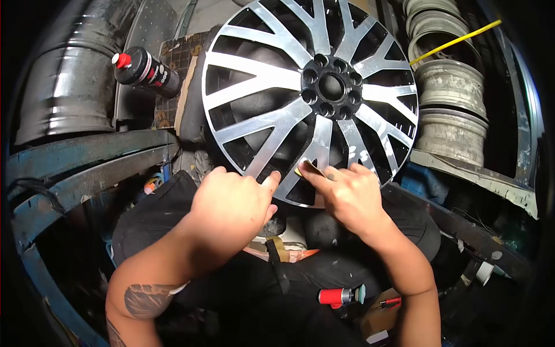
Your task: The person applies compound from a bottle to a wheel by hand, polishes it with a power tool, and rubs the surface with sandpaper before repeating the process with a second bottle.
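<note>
A machined silver-and-black alloy wheel (280, 118) lies face up in front of me, its lower edge towards my lap. My left hand (231, 202) is at the lower left rim, closed about the edge, with the index finger on the face side and the thumb below. The other fingers are mostly hidden. My right hand (352, 196) pinches a small folded piece of sandpaper (313, 168), dark with a yellow edge. That piece touches the fork of a lower spoke. Pale whitish spots (357, 155) mark the spoke beside it.
A black bottle with a red cap (147, 72) stands at the left. Stacked bare wheels (451, 87) line the right, with a yellow stick (457, 41) across them. A metal barrel (69, 87) and blue frame (87, 156) flank the left. A small red power tool (334, 296) lies below.
</note>
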Demonstrator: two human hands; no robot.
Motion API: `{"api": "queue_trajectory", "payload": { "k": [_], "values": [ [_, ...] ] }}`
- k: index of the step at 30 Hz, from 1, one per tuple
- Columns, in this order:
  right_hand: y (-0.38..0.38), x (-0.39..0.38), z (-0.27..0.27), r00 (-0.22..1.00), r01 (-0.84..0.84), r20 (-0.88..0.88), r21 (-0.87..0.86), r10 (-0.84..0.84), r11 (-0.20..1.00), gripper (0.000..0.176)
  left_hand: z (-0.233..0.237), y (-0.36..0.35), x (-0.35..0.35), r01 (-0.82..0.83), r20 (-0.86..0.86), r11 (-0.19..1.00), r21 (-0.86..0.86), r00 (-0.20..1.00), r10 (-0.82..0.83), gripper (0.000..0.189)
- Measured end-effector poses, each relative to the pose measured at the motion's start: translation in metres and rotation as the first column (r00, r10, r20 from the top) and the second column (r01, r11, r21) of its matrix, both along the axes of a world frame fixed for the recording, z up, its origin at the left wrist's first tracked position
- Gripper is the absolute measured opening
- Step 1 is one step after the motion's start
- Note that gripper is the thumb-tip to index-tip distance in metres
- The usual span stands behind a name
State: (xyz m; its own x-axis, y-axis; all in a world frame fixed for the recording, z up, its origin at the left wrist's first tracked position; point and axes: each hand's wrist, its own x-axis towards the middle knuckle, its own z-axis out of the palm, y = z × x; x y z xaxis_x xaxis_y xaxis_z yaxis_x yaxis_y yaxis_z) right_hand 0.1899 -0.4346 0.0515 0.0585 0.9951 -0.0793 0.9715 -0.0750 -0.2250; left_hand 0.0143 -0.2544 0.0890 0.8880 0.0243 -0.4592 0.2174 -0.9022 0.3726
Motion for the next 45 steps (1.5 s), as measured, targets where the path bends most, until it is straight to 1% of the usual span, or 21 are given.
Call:
{"api": "queue_trajectory", "payload": {
  "k": [1,5,6,9,13,14,17,18,21,23,25,28,31,33,34,35,37,39,40,44,45],
  "values": [
    [-0.001,-0.002,-0.003,1.0,0.006,-0.006,0.022,-0.005,1.0,0.051,0.0,0.0,0.0,-0.009,-0.007,1.0,-0.009,1.0,0.009,0.052],
    [-0.009,0.0,0.007,0.999,0.008,0.032,-0.09,-0.005,0.996,0.056,0.0,0.001,0.004,-0.004,-0.037,1.0,-0.012,0.999,0.004,0.052],
    [-0.007,-0.001,0.003,1.0,0.012,0.005,-0.072,-0.012,0.997,0.057,0.001,0.001,0.0,0.009,0.043,1.0,0.005,0.999,-0.01,0.051],
    [-0.005,-0.001,-0.003,1.0,0.0,-0.006,0.002,0.0,1.0,0.056,0.0,-0.001,0.002,0.004,-0.038,0.999,-0.044,0.999,-0.005,0.051],
    [-0.006,-0.005,0.001,1.0,0.012,0.011,-0.068,-0.012,0.998,0.053,-0.004,-0.003,-0.004,0.005,0.011,1.0,-0.005,1.0,-0.005,0.05],
    [-0.003,-0.004,0.0,1.0,0.01,0.003,0.0,-0.01,1.0,0.052,-0.003,-0.003,-0.003,0.013,0.008,1.0,-0.012,1.0,-0.013,0.05],
    [-0.012,0.004,0.015,1.0,0.023,0.022,-0.065,-0.022,0.998,0.052,-0.004,-0.006,-0.002,0.047,0.031,0.999,-0.014,0.998,-0.047,0.051],
    [-0.016,0.006,0.021,0.998,0.042,-0.037,-0.037,-0.043,0.998,0.051,-0.003,-0.006,-0.002,0.058,0.028,0.998,0.001,0.998,-0.058,0.051],
    [-0.013,0.007,0.029,1.0,0.012,-0.005,0.008,-0.012,1.0,0.051,-0.004,-0.005,-0.005,0.025,0.066,1.0,-0.014,0.998,-0.024,0.051],
    [-0.006,0.002,0.012,1.0,0.005,-0.017,0.09,-0.003,0.996,0.051,-0.007,-0.007,-0.004,0.031,0.085,0.999,-0.03,0.996,-0.028,0.051],
    [-0.01,0.002,-0.002,0.997,0.053,-0.064,-0.009,-0.053,0.999,0.066,-0.007,-0.007,-0.003,0.04,0.081,0.999,-0.012,0.996,-0.039,0.05],
    [-0.007,0.008,0.022,0.994,0.015,-0.103,-0.068,-0.022,0.998,0.067,-0.007,-0.005,-0.002,0.044,0.12,0.999,0.021,0.992,-0.047,0.051],
    [0.001,0.005,0.011,0.997,-0.028,-0.068,0.002,0.028,1.0,0.049,-0.009,-0.011,0.0,0.073,0.063,0.997,-0.013,0.995,-0.072,0.052],
    [-0.006,0.007,0.008,0.999,-0.004,-0.051,-0.13,-0.002,0.992,0.051,-0.01,-0.007,0.0,0.062,0.048,0.998,-0.003,0.997,-0.062,0.053],
    [-0.007,0.008,0.015,0.999,0.006,-0.052,-0.118,-0.012,0.993,0.052,-0.009,-0.005,-0.002,0.09,0.078,0.996,0.002,0.993,-0.09,0.051],
    [-0.005,0.008,0.021,0.998,0.014,-0.052,-0.115,-0.02,0.993,0.054,-0.007,-0.004,0.002,0.048,0.009,0.997,-0.052,0.999,-0.048,0.048],
    [0.005,0.004,0.021,0.997,0.005,-0.082,0.052,-0.001,0.999,0.054,-0.005,-0.003,0.006,0.047,-0.065,0.998,-0.047,0.997,-0.05,0.047],
    [0.0,0.006,0.003,0.999,0.015,-0.05,-0.041,-0.017,0.999,0.052,-0.006,-0.006,0.006,0.038,-0.036,0.998,-0.055,0.999,-0.04,0.047],
    [-0.004,0.008,0.009,1.0,0.0,-0.018,-0.108,-0.002,0.994,0.048,-0.005,-0.005,0.005,0.036,-0.019,0.998,-0.051,0.999,-0.037,0.047],
    [0.005,0.0,0.018,1.0,0.022,0.005,0.041,-0.022,0.999,0.045,-0.012,-0.007,0.0,0.046,0.05,0.999,0.0,0.998,-0.046,0.047],
    [0.001,0.003,0.006,1.0,0.012,-0.002,-0.045,-0.012,0.999,0.047,-0.011,-0.008,-0.001,0.045,0.05,0.999,-0.01,0.998,-0.045,0.047]
  ]
}}
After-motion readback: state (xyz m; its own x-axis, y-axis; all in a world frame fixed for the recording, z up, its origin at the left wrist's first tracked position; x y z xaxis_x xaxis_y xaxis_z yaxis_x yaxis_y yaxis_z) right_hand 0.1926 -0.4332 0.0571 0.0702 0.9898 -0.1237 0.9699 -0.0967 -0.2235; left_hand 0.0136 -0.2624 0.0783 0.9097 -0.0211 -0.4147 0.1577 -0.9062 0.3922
